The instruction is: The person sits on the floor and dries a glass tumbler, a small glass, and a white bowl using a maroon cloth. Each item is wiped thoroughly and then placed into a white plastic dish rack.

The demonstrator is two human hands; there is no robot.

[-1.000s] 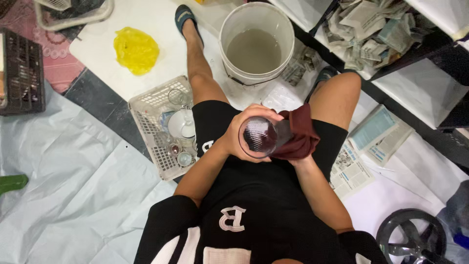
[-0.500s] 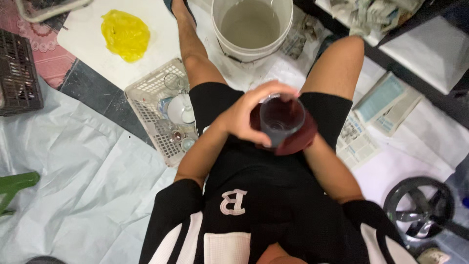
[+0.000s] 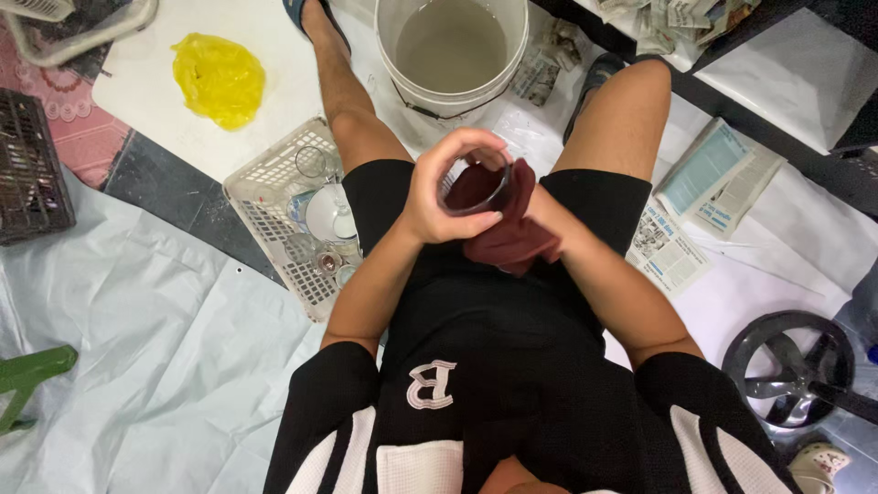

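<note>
My left hand (image 3: 439, 197) grips the glass (image 3: 480, 187), fragile and slippery; my right hand, cloth-covered (image 3: 503, 233), I cannot tell.

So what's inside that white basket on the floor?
The basket holds dishes: a clear glass, a white bowl and a few small glass pieces near the leg. What lies under them, and in the part behind the thigh, is hidden.

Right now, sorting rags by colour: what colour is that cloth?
Dark maroon cloth, head view.
</note>
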